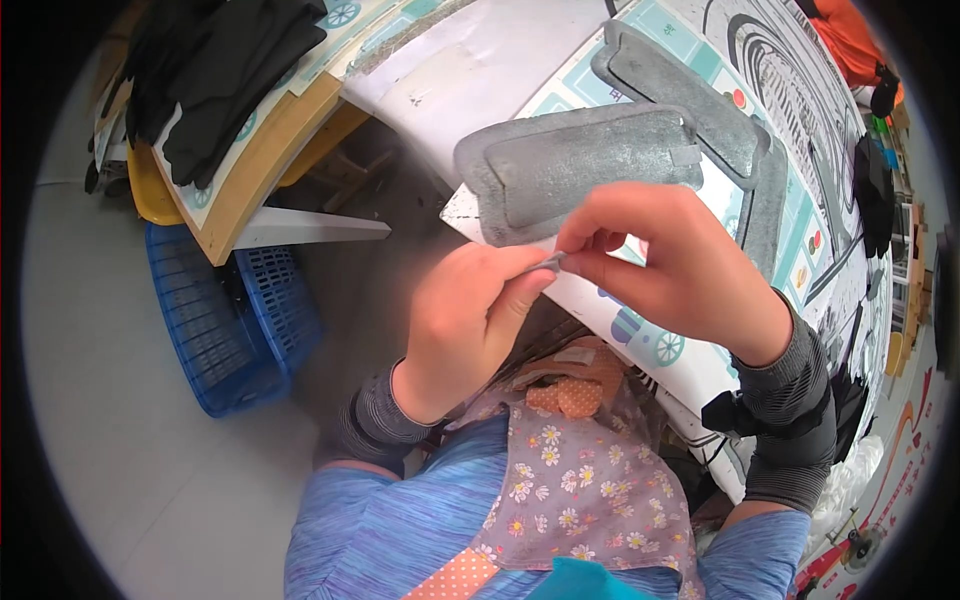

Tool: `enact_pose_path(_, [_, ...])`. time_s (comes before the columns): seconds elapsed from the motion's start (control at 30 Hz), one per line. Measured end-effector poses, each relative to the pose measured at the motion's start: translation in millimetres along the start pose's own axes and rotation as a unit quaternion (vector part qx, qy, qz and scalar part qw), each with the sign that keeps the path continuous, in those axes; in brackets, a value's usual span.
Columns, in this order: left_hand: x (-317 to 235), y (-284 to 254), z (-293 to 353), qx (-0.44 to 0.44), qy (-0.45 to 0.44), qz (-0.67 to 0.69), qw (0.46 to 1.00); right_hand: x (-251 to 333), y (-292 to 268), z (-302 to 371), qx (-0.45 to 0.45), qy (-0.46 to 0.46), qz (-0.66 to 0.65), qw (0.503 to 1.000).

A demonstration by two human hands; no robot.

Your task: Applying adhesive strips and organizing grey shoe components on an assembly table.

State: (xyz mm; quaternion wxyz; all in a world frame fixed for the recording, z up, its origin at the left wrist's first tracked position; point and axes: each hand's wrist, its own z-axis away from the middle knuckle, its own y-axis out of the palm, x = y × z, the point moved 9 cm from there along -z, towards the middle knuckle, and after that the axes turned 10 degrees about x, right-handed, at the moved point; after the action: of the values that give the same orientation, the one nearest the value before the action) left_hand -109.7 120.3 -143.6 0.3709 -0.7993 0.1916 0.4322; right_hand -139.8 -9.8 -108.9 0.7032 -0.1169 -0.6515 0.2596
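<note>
My left hand (452,318) and my right hand (682,268) meet in front of my body, above the table's near edge. Each pinches a small grey strip (548,264) between thumb and fingers; most of it is hidden by the fingertips. Just beyond them lies a grey, flat, padded-looking piece (570,170) with rounded corners and a raised inner panel. Behind it, a similar grey piece (680,95) rests at a slant. A third grey piece (765,205) is partly covered, to the right of my right hand.
The table (430,75) carries a printed, patterned cover. A wooden-edged table (270,165) at left holds a heap of black fabric (225,70). Beneath it, a blue plastic basket (215,330) stands on the floor. Dark cloth (872,185) hangs at the far right.
</note>
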Motion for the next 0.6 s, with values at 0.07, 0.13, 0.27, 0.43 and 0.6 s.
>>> enact_pose_path(0.07, [6.7,-13.0,8.0,-0.03,-0.008,-0.023,0.999,-11.3,5.7,-7.8,-0.021,0.044,-0.036,0.998])
enact_pose_path(0.13, [14.9,-24.1,13.7,-0.04,-0.018,-0.054,0.998,-20.9,8.5,-15.7,-0.039,0.086,-0.07,0.993])
enact_pose_path(0.27, [16.3,-37.0,22.0,-0.084,0.041,-0.119,0.988,-39.4,0.7,-20.8,-0.168,0.172,-0.152,0.959])
enact_pose_path(0.43, [19.4,-19.8,27.8,-0.06,0.099,-0.221,0.968,-51.4,14.6,-21.6,-0.193,0.23,-0.187,0.935])
enact_pose_path(0.6, [28.5,-17.0,42.2,-0.077,0.142,-0.192,0.968,-50.2,32.3,-16.2,-0.221,0.26,-0.178,0.923])
